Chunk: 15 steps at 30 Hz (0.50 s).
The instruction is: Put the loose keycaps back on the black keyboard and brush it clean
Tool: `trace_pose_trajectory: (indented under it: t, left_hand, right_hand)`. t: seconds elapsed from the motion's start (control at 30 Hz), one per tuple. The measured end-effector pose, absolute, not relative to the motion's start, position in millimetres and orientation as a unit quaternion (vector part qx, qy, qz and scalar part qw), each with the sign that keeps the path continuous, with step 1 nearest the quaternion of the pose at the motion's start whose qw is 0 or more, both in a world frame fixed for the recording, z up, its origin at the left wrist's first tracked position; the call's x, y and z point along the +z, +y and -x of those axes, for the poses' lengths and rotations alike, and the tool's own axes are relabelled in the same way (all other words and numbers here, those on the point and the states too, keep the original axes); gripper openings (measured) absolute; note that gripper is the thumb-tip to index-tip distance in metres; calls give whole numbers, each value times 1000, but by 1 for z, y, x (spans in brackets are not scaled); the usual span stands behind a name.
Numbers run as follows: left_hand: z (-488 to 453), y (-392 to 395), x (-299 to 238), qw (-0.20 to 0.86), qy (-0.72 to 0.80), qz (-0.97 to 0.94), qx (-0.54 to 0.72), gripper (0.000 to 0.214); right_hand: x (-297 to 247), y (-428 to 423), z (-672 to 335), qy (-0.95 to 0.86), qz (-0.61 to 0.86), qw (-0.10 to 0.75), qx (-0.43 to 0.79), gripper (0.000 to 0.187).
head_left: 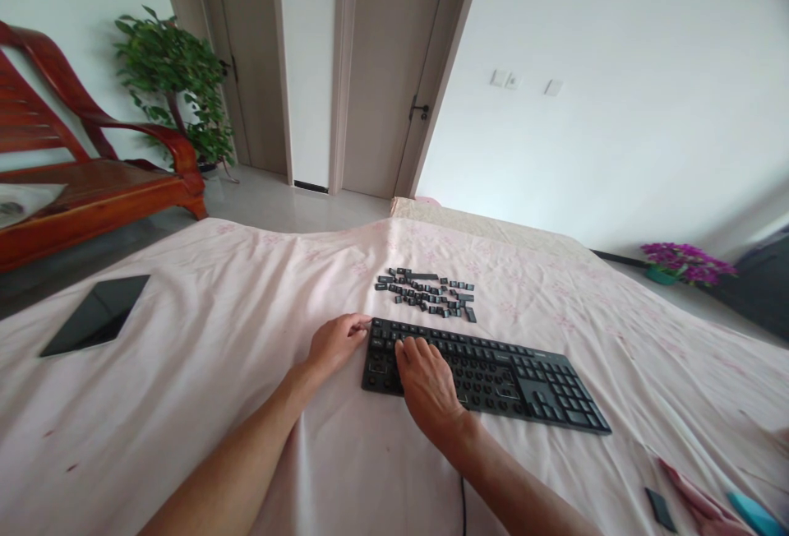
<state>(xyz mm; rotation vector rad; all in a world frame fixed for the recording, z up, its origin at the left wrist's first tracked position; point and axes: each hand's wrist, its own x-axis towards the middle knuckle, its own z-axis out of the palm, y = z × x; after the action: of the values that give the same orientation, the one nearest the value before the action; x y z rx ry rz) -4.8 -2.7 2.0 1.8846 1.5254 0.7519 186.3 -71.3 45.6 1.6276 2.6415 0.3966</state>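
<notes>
A black keyboard (542, 388) lies at a slant on the pink cloth, several of its lower rows stripped to bare switches. At its upper left corner, my left hand (336, 345) grips the edge with closed fingers. My right hand (431, 380) reaches over the left part of the keyboard. Its fingers are bent and pressed together on the keys near the upper rows; whatever the fingertips hold is hidden. Just beyond the keyboard lie loose black keycaps (431, 299) in rough rows, with a long bar-shaped keycap (422, 276) among them.
To the left, a dark-screened tablet (95, 316) rests on the pink cloth (246, 298). A small dark flat object (660, 509) and a teal item (755, 511) are at the lower right. A cable (463, 503) runs toward me. A wooden chair (123, 191) stands beyond.
</notes>
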Motion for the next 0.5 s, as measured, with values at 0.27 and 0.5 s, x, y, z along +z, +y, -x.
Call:
trace_pose_trajectory:
  t: [0.27,0.5]
  left_hand:
    - [4,-2,4,300,581,-702,281,36]
    - [5,-1,4,298,573,-707,288,35]
  right_hand:
    - [63,-14,-212,807,-578,-117,29,30]
    - [57,50,-199,803,-585,-84,80,24]
